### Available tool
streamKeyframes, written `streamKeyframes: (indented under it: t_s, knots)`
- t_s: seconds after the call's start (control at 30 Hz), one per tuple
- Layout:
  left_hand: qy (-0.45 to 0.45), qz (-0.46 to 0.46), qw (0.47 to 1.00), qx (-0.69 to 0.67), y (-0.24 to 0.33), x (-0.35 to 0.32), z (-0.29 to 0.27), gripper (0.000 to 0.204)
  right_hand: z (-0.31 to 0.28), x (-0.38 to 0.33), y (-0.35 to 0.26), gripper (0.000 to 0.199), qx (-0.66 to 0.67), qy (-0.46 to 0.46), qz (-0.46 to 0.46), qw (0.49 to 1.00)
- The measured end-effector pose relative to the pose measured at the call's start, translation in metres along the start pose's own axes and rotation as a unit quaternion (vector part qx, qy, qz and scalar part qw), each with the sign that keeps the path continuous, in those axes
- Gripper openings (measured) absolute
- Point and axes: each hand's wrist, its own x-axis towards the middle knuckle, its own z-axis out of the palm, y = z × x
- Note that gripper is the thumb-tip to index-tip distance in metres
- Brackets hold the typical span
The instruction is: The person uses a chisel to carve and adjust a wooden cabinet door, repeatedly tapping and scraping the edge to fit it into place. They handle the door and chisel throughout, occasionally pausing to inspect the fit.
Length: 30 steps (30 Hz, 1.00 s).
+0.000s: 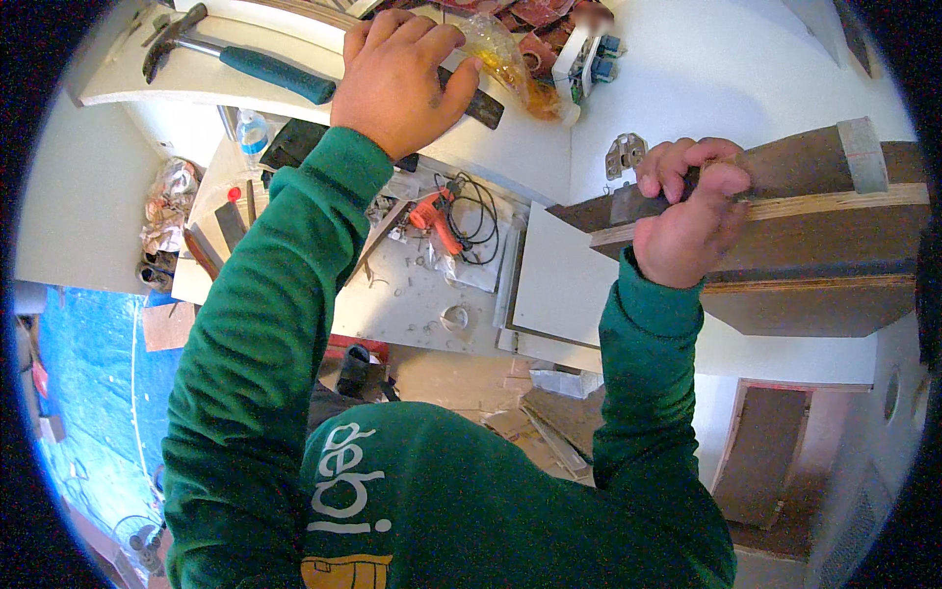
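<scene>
My left hand (pixel 404 83) is up at a pale shelf (pixel 294 49), fingers bent over a dark flat bar (pixel 483 106) whose end shows past the thumb. The fingertips' contact with it is partly hidden. Just left of that hand lies a hammer (pixel 265 71) with a teal grip. Over on the right, my right hand (pixel 692 201) is closed around a brown strip (pixel 800 162) with a whitish-grey end, at the plywood edge of a dark brown board (pixel 824 236). A grey piece (pixel 633 203) pokes out beside its fingers.
Behind the left hand sit a clear plastic bag (pixel 505 64) with yellow contents and crumpled reddish material. A metal hinge (pixel 625 155) is on the white panel. Below, a worktop (pixel 392 312) bears an orange corded tool (pixel 437 221), a bottle (pixel 252 133) and scraps. Blue sheeting (pixel 88 363) covers the lower left.
</scene>
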Motion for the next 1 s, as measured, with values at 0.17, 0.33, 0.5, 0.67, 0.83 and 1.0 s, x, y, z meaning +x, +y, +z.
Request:
streamKeyframes:
  t_s: [0.17, 0.33, 0.5, 0.67, 0.83, 1.0]
  knots:
    - [0.005, -0.001, 1.000, -0.004, 0.000, 0.001, -0.002, 0.031, 0.005, -0.001, 0.004, 0.057, 0.024, 0.028, 0.002, 0.999]
    - [0.007, 0.001, 1.000, -0.006, 0.000, 0.000, -0.002, 0.032, 0.010, -0.005, 0.000, 0.046, -0.010, 0.044, 0.025, 0.999]
    - [0.012, 0.004, 1.000, 0.001, -0.001, -0.001, -0.001, 0.032, 0.016, -0.007, -0.005, 0.040, -0.030, 0.098, 0.084, 0.991]
    - [0.021, 0.009, 1.000, 0.014, -0.002, -0.001, 0.001, 0.032, 0.021, -0.006, -0.003, 0.030, -0.025, 0.156, 0.099, 0.982]
    - [0.017, -0.001, 1.000, 0.014, -0.001, 0.000, 0.001, 0.031, 0.022, -0.006, -0.001, 0.026, 0.003, 0.145, 0.074, 0.987]
    - [0.031, 0.010, 0.999, 0.003, -0.002, 0.000, -0.003, 0.031, 0.023, -0.009, 0.000, 0.025, -0.018, 0.171, 0.079, 0.982]
